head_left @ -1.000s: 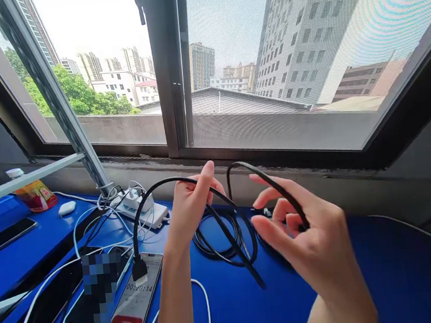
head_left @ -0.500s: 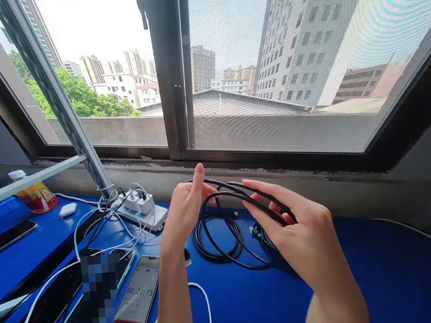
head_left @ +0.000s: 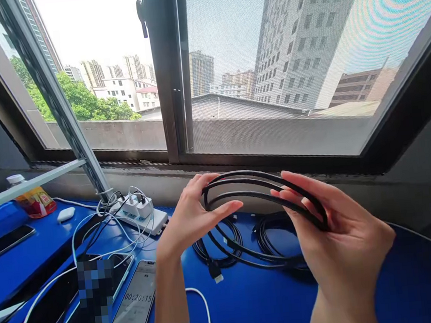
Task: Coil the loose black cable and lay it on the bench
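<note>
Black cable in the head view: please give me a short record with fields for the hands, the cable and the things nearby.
left hand: grips left end of the loops
right hand: grips right end of the loops
black cable: coiled in several loops, plug end hanging down
under the hands: more black coils on blue table
left side: white power strip, phones, timer phone

I am looking at what seems a phone-testing workbench in a high-rise room: a blue table point(head_left: 250, 304) set against a sliding window point(head_left: 170, 75) over city blocks, several smartphones point(head_left: 136, 309) lying side by side, and a white power strip point(head_left: 140, 213) crowded with chargers and white cables point(head_left: 93, 227).
</note>
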Motion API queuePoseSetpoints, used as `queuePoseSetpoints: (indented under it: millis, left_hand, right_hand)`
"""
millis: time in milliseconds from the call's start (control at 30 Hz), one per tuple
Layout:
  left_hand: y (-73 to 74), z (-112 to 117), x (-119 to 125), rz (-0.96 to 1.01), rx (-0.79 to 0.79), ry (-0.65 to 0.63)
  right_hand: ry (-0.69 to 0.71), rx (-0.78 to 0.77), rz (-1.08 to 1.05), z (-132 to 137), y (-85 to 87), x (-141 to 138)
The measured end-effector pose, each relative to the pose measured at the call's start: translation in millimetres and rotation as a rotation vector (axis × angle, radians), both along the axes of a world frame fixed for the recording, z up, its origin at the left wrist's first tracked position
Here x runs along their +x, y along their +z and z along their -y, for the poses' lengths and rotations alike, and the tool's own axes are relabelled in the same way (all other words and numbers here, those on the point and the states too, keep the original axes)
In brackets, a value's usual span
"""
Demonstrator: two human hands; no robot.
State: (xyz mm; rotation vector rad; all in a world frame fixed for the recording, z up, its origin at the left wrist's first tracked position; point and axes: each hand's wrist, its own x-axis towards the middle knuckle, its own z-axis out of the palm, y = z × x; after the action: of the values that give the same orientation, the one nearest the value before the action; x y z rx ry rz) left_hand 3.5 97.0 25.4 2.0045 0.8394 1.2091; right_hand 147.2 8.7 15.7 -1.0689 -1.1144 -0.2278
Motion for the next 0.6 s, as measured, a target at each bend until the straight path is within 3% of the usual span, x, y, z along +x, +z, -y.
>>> queuePoseSetpoints:
  millis: [100,200,367,500,600]
  left_hand:
    - [-2.8,-6.0,7.1,0.128,-0.014,-0.079]
    - [-4.2,-9.5,15.0,0.289,-0.069,-0.098]
    - [-2.9,-9.5,20.7,0.469,-0.212,0.039]
    - [-0.9,-5.1,21.7,0.541,-0.224,0.112]
    - [-0.3,-1.1,25.1,0.58,-0.233,0.113]
  right_hand:
    - [-0.022,0.044,-0.1,2.5,1.7,-6.6]
    - [0.001,-0.025,-0.026,2.8,2.1,-4.3]
    - [0.037,-0.25,0.146,-1.4,3.4,6.4]
    - [0.067,-0.282,0.065,-4.3,5.5,1.8]
    - [0.215,-0.275,-0.059,-3.1,6.6,-8.8]
